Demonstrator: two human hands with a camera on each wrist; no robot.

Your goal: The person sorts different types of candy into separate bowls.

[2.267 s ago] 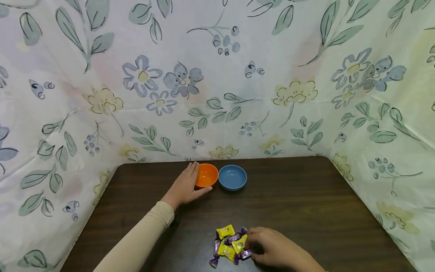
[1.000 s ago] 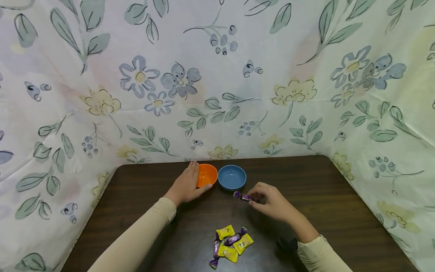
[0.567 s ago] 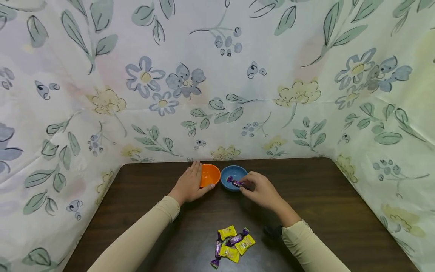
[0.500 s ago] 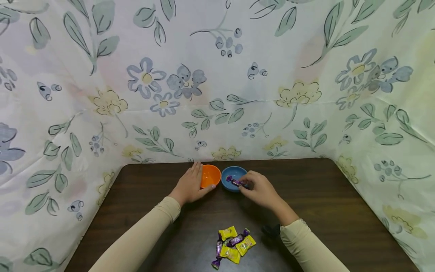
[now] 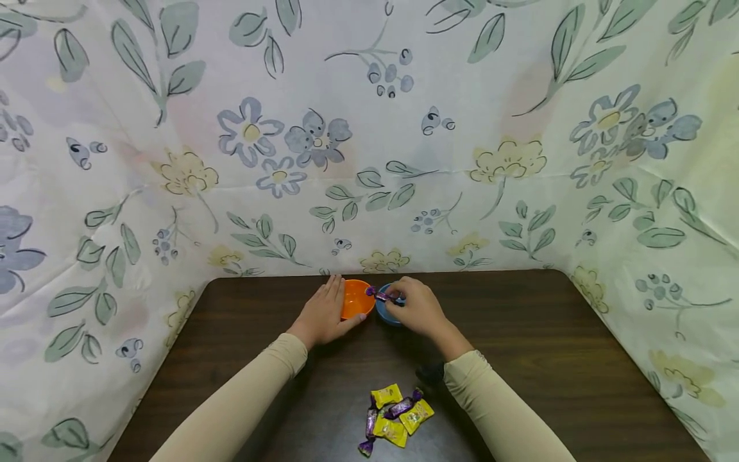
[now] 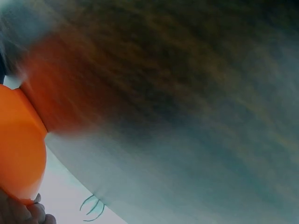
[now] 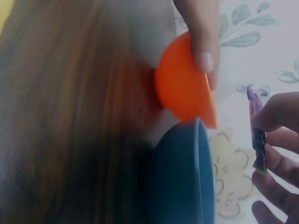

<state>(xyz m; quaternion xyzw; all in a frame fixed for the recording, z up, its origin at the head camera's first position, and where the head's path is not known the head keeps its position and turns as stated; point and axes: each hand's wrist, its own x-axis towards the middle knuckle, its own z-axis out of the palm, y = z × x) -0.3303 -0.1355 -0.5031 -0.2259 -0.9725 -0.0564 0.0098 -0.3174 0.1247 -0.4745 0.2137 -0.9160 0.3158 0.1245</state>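
Note:
My left hand [image 5: 322, 312] holds the left side of an orange bowl [image 5: 356, 298], its thumb lying along the front rim. In the right wrist view that thumb reaches over the edge of the orange bowl [image 7: 182, 84]. Between thumb and fingertips, my right hand [image 5: 420, 309] pinches a purple-wrapped candy [image 5: 381, 296] above the neighbouring blue bowl [image 5: 385, 314]. The candy's left end overlaps the orange bowl's right rim from the head. Seen from the right wrist, the candy [image 7: 258, 130] is higher than both rims. My right hand hides much of the blue bowl.
Nearer the front of the dark wooden table [image 5: 537, 359] lies a small pile of yellow-wrapped candies [image 5: 417, 416] and purple-wrapped candies [image 5: 371, 423]. Floral cloth [image 5: 381, 212] stands behind the table's far edge and along both sides.
My right hand took a purple candy from the pile and carried it forward over the blue bowl, then left toward the orange bowl. My left hand has stayed at the orange bowl.

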